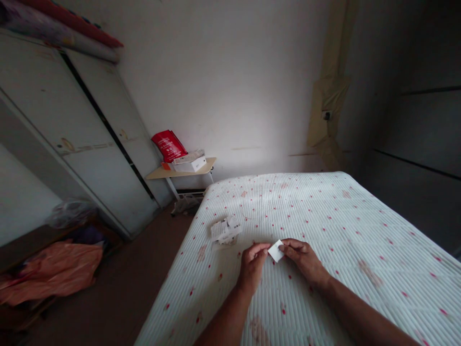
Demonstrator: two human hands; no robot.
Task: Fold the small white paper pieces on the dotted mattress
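1. Head view: small flat white square of paper or card (pixel 275 252) held over the pale ribbed, red-dotted bed cover (pixel 360 216), nearer its left edge than its right.
2. Right hand (pixel 306 260) pinches one corner; left hand (pixel 251 265) narrow, fingertips at the opposite corner, grip unclear.
3. White printed papers (pixel 226 229) lie toward left edge.
4. Judgement: two-handed handling in hand; next move calls for light fingertip control.

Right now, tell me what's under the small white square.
The red-dotted bedspread shows around the small white square; anything directly beneath it, or behind the right hand, is hidden.
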